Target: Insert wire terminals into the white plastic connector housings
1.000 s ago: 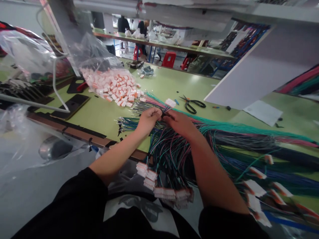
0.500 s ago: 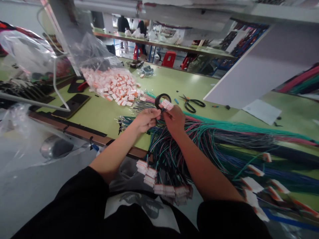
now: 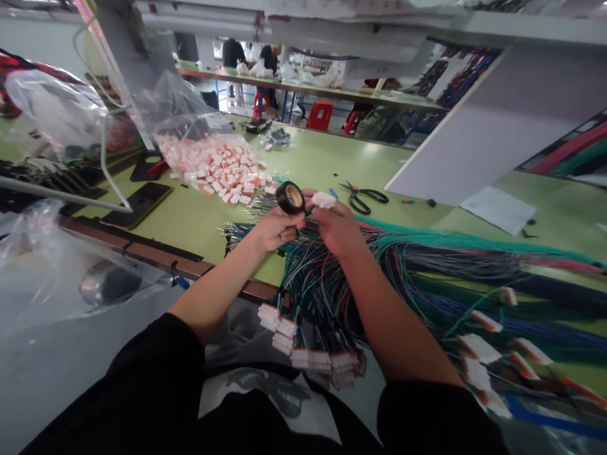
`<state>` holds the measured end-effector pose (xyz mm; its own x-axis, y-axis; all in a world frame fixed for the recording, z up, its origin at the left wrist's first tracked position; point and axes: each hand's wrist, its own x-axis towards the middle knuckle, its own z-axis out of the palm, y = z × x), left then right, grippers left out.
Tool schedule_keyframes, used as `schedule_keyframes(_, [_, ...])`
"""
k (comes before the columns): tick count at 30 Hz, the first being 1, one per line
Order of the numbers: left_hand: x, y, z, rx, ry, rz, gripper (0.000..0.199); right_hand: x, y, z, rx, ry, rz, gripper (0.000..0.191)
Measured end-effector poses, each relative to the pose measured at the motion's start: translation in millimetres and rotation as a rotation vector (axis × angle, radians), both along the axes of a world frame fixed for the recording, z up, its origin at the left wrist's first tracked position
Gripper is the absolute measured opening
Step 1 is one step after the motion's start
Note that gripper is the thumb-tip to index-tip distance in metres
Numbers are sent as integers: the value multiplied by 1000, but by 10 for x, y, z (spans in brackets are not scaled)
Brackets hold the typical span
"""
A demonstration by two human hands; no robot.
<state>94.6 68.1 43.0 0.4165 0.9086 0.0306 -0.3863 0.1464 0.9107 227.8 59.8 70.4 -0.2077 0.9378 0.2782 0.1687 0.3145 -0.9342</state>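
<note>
Black tape roll [image 3: 285, 200] against the left hand [image 3: 275, 230]

On the table [image 3: 327, 158], connectors [image 3: 227, 165] lie left and scissors [image 3: 356, 192] right of the held tape roll [image 3: 284, 200]; wires [image 3: 417, 243] lie before the scissors, a phone [image 3: 137, 206] before the connectors, further left.

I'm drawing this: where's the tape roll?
In the head view, the black tape roll is near the middle, above the left hand, left of the white connector.
</note>
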Motion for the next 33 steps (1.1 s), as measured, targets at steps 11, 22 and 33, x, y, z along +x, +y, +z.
schedule_keyframes(11, [11,-126,48,514,250,234,7,156,79,4,17,-30,-256,23])
schedule_keyframes(22, [58,-71,1,596,521,597,9,132,0,52,91,-436,-49,37])
schedule_keyframes(33, [118,-21,-16,465,463,501,12,125,96,17,304,-1035,-173,23])
